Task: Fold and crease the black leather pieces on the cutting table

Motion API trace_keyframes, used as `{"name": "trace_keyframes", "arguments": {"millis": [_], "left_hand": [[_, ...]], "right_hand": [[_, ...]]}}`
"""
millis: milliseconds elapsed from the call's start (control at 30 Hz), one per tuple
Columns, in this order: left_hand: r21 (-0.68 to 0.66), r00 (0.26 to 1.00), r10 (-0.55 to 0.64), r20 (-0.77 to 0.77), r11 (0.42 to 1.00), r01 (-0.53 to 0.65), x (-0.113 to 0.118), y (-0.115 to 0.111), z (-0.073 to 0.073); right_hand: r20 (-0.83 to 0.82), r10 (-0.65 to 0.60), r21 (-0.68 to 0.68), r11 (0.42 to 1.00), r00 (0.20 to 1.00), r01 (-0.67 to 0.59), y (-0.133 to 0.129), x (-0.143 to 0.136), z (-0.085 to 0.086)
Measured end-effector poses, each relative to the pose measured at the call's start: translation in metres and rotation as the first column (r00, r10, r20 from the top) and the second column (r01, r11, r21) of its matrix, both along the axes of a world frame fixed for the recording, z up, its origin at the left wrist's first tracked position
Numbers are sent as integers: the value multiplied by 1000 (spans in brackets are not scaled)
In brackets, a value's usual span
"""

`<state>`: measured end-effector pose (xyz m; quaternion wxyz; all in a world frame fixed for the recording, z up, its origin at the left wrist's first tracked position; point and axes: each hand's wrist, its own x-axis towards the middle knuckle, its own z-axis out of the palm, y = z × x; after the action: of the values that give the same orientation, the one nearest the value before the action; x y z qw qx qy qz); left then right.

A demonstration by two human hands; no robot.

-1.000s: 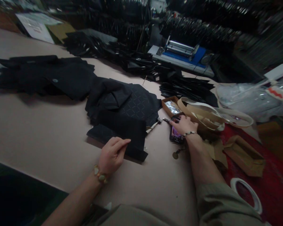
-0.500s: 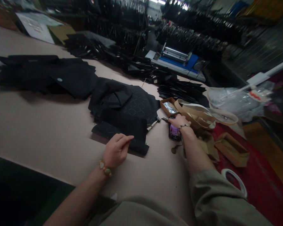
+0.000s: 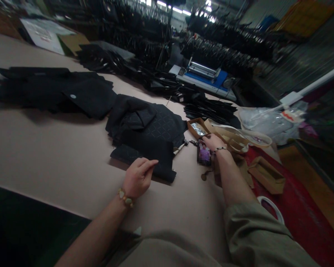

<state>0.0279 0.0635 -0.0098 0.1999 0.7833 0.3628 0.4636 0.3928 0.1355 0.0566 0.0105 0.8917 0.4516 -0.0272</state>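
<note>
Landmark: the phone (image 3: 204, 153), lying flat on the pale table (image 3: 44, 148) with its screen lit

Right hand (image 3: 213, 142) rests at the far end of the phone, fingers curled loosely down over its top edge; whether they actually clasp the phone or only touch it cannot be told. A bead bracelet sits on that wrist

Left hand (image 3: 138, 177) lies well to the near left of the phone, thumb and forefinger pinched together on the near edge of a black quilted fabric piece (image 3: 147, 157). Grip nearly closed, only a thin fold of cloth between the fingertips. Bracelet with pale stones on this wrist

The fabric piece lies flat just left of the phone, on top of a larger heap of the same black quilted material (image 3: 153, 124) spreading away to the far left

Between fabric and phone: a small hammer (image 3: 180, 147), head towards the phone

Just beyond the phone: small open cardboard box (image 3: 198, 128) with shiny contents. To its right, coils of tan strap (image 3: 233, 137)

Near right of the phone: flat cardboard box (image 3: 265, 174) on red cloth (image 3: 303, 207), and a white tape roll (image 3: 269, 205)
</note>
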Motion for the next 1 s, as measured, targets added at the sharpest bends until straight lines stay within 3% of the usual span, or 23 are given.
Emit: {"name": "trace_keyframes", "arguments": {"millis": [167, 300, 433, 533, 733, 1000], "left_hand": [[8, 1000, -3, 2, 1000, 3, -1, 0, 1], [-1, 1000, -18, -11, 1000, 18, -1, 0, -1], [-23, 999, -29, -36, 999, 28, 1, 0, -4], [-35, 998, -37, -50, 999, 36, 3, 1, -6], [-63, 996, -46, -79, 997, 41, 5, 2, -7], [-79, 996, -44, -79, 996, 38, 6, 3, -7]], "right_hand": [[42, 99, 193, 975, 994, -106, -36, 8, 8], [55, 252, 300, 919, 966, -256, -67, 9, -5], [42, 279, 295, 914, 959, -278, -81, 9, -17], [27, 263, 271, 927, 964, -260, -74, 8, -18], [15, 44, 75, 996, 999, -45, -35, -10, -19], [19, -100, 3, 995, 995, 100, -8, -21, -28]]}}
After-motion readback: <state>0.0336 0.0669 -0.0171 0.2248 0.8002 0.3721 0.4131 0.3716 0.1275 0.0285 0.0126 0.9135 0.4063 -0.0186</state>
